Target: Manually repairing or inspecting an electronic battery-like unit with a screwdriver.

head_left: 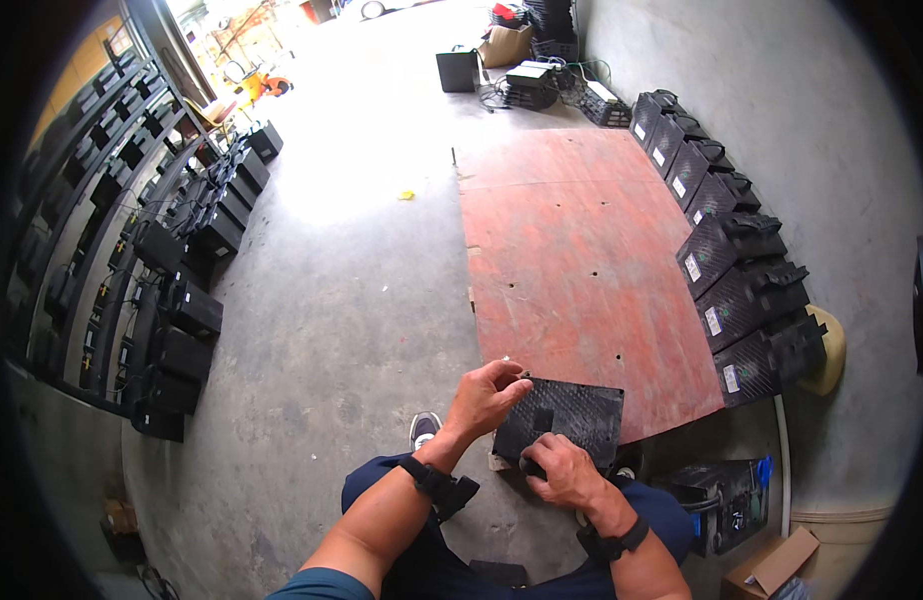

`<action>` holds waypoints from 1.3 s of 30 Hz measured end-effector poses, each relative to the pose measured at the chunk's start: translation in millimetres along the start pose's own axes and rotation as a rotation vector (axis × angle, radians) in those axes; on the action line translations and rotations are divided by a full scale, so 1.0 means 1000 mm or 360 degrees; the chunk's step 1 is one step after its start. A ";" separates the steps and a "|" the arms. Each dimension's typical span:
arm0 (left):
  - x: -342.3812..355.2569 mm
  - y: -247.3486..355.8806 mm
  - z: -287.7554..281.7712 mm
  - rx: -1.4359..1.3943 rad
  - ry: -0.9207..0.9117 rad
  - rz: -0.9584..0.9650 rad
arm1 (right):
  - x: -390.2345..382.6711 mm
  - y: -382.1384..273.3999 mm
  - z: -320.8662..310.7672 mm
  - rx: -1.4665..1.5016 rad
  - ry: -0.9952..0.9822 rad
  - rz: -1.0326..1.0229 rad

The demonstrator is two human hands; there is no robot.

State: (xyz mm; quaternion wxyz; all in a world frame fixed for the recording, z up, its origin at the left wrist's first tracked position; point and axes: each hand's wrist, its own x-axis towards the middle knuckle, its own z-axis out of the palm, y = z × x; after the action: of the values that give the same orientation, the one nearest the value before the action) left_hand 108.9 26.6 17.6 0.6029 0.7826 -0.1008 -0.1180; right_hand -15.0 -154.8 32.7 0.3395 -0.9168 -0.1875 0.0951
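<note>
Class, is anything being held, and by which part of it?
The left hand is at the upper-left corner of the black panel, the right hand at its near edge; whether either grips it cannot be told.

Panel (590,412) — textured plas. w/ sheen; board (582,245) — scuffed, matt wood.
</note>
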 end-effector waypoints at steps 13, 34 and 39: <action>-0.002 0.006 -0.002 0.0072 0.0002 -0.0027 | 0.001 -0.004 -0.005 0.0077 -0.0112 0.0217; 0.003 0.004 0.007 -0.0021 0.0058 0.0030 | 0.002 -0.018 -0.018 0.0070 0.0034 0.0209; 0.000 0.004 0.004 0.0024 0.0059 0.0023 | 0.003 -0.006 -0.007 0.0125 -0.0044 0.0254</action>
State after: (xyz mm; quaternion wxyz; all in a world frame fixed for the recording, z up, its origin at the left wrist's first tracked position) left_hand 107.7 21.9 21.0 0.5997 0.7883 -0.0961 -0.0983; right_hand -12.0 -153.0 41.7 0.3639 -0.9134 -0.1148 0.1417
